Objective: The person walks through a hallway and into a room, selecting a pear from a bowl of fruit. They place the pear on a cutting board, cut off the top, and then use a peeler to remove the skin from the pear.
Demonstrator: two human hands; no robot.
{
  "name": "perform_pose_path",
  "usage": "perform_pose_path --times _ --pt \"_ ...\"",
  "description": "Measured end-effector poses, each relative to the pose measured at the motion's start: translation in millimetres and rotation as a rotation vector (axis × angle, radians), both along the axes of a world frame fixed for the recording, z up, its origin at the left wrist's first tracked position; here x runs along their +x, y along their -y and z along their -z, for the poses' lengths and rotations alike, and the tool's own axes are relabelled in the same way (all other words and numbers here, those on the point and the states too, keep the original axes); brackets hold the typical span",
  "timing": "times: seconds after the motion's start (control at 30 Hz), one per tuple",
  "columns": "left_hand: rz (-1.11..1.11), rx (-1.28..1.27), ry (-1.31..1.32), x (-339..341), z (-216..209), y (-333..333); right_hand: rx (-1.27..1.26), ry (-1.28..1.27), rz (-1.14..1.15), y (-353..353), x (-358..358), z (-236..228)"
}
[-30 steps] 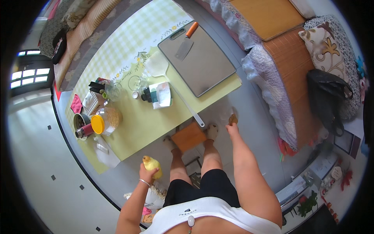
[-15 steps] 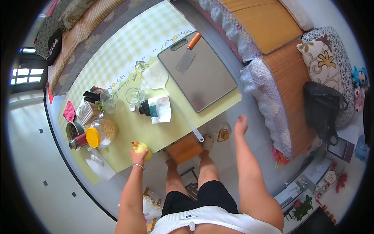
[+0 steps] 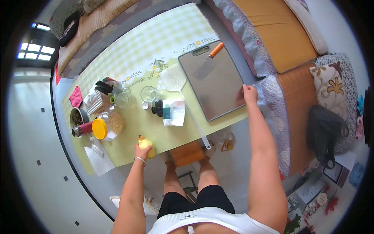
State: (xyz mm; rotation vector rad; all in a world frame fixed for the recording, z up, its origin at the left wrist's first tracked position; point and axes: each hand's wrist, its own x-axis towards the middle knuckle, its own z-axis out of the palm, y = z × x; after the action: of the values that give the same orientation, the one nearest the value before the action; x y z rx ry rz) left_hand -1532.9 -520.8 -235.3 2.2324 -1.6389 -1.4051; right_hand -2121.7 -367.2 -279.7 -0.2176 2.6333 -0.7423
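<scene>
1. Table (image 3: 128,146): let it support the cutting board (image 3: 218,95).
2. Cutting board: keep it level so the 1 cleaver (image 3: 206,67) on it won't slide.
3. Right hand (image 3: 250,94): fingers bent at the board's right edge; can't tell if they're pinching.
4. Left hand (image 3: 141,152): wrapped around the yellow fruit (image 3: 148,143), by the table's near edge; grip without squeezing.

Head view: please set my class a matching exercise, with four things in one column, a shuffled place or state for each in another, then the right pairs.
Things
1. pale yellow, pear-shaped fruit
2. orange-handled metal cleaver
3. grey rectangular cutting board
4. clear, rounded jar

Places and states
A. topped by a yellow lid
B. one edge at the right hand
C. held in the left hand
D. lying on the cutting board

Right pairs: 1-C, 2-D, 3-B, 4-A
</scene>
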Motion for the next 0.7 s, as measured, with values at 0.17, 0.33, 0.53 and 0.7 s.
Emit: perform_pose_path --times 0.17,0.33,0.53,0.7 --pt "-0.029 -0.013 -0.038 2 -4 -2 0.057 0.01 -0.111 13 -5 -6" --pt "0.027 -0.013 -0.002 9 4 1 0.108 -0.003 -0.207 16 -10 11" --pt "0.0 -0.04 -0.038 11 4 0 0.049 0.007 -0.093 16 9 22" --pt "0.02 -0.048 -0.04 8 3 -1 -0.013 -0.013 -0.062 -8 -2 14"
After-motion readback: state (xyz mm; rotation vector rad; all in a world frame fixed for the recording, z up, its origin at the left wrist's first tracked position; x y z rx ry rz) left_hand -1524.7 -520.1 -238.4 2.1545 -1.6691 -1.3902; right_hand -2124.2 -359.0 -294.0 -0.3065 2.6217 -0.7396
